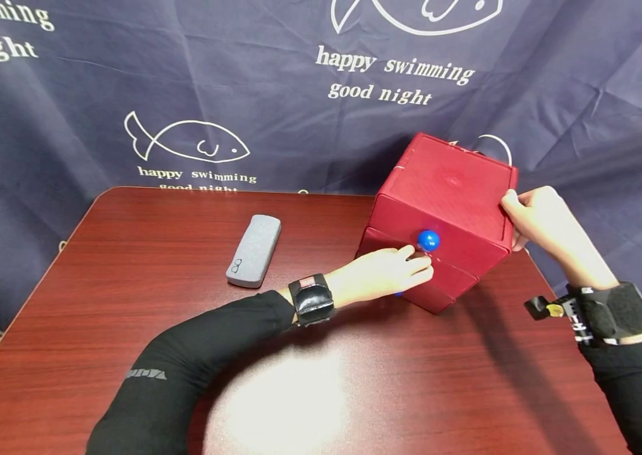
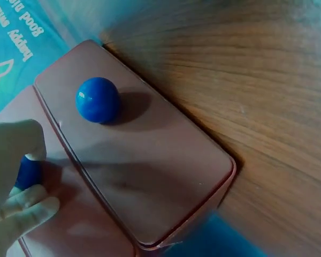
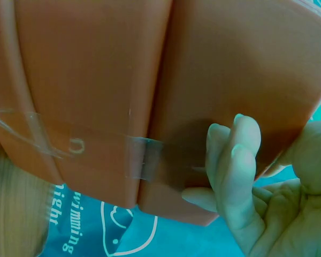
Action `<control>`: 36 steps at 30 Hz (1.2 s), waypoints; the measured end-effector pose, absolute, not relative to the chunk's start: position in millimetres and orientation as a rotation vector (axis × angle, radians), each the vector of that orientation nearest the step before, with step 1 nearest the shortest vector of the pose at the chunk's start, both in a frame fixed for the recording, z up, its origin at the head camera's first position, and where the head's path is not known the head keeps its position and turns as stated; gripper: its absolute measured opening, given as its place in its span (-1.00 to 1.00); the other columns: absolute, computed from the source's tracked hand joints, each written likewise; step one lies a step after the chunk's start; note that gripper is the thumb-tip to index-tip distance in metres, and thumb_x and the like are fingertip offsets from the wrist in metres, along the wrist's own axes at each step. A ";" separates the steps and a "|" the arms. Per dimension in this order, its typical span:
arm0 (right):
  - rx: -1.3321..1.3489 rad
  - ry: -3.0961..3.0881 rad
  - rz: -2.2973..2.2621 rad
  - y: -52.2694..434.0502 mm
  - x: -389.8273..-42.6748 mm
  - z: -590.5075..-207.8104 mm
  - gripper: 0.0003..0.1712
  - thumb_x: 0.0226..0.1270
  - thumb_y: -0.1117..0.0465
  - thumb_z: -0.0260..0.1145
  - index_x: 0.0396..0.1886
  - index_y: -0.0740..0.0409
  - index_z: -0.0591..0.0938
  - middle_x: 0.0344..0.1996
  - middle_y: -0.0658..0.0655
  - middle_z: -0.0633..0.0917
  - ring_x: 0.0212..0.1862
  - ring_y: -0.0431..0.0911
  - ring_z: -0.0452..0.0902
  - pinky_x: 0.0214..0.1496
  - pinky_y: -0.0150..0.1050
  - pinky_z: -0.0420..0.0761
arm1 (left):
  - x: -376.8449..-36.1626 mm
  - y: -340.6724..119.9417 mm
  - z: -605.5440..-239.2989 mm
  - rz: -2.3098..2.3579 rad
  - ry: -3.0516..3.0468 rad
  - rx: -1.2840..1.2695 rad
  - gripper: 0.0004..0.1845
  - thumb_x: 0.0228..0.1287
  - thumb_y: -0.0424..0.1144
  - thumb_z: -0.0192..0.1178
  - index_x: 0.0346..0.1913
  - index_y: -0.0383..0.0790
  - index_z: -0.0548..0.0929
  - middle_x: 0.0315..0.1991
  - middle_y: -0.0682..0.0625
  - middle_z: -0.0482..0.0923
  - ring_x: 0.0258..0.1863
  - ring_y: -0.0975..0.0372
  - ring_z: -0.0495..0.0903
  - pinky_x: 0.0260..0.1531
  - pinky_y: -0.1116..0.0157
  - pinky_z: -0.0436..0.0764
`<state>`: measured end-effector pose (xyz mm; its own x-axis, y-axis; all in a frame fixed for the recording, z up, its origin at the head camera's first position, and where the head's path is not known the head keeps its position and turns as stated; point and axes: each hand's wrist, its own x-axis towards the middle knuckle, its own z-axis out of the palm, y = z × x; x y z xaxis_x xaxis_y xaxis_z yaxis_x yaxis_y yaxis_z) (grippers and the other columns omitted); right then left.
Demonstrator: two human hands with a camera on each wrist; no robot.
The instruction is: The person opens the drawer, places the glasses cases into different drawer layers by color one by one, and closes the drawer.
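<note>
A red drawer unit (image 1: 452,186) with round blue knobs stands at the table's back right, turned at an angle. My left hand (image 1: 383,272) is at its front, below the upper blue knob (image 1: 428,240). Seen from the left wrist, its fingers (image 2: 35,214) close round the middle blue knob (image 2: 28,172), which they partly cover. The lowest knob (image 2: 98,100) is untouched on the drawer beside it. My right hand (image 1: 543,221) grips the unit's upper right edge, thumb on top and fingers (image 3: 238,166) against the side wall. The drawers look closed.
A grey glasses case (image 1: 254,251) lies on the brown wooden table (image 1: 145,265), left of the drawer unit. Dark blue cloth (image 1: 275,82) printed with fish and words hangs behind the table. Clear tape (image 3: 85,144) runs across the unit's side.
</note>
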<state>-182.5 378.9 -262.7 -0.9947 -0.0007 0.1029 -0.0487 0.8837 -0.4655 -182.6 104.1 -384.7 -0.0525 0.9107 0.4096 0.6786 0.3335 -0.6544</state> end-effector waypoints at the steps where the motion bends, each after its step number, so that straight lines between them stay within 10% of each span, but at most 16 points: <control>1: 0.035 -2.953 0.735 379.0 -182.3 -262.7 -0.36 0.47 0.02 -0.16 -0.74 0.22 0.54 -0.90 -0.02 0.59 -0.82 -0.19 0.57 -0.65 -0.35 0.51 | -182.4 104.1 -384.9 0.345 -1.812 -1.422 -0.66 0.45 -0.33 -0.02 0.19 -0.05 0.56 0.15 0.09 0.61 -0.06 0.19 0.55 -0.30 0.44 0.53; 36: 0.051 -2.941 0.758 380.3 -183.3 -262.6 -0.35 0.48 0.01 -0.17 -0.73 0.23 0.54 -0.89 -0.01 0.60 -0.81 -0.17 0.58 -0.62 -0.41 0.52 | -166.3 90.8 -417.2 0.377 -1.847 -1.460 -0.74 0.48 -0.27 -0.09 -0.03 -0.01 0.62 -0.04 0.08 0.61 -0.20 0.24 0.58 -0.32 0.35 0.52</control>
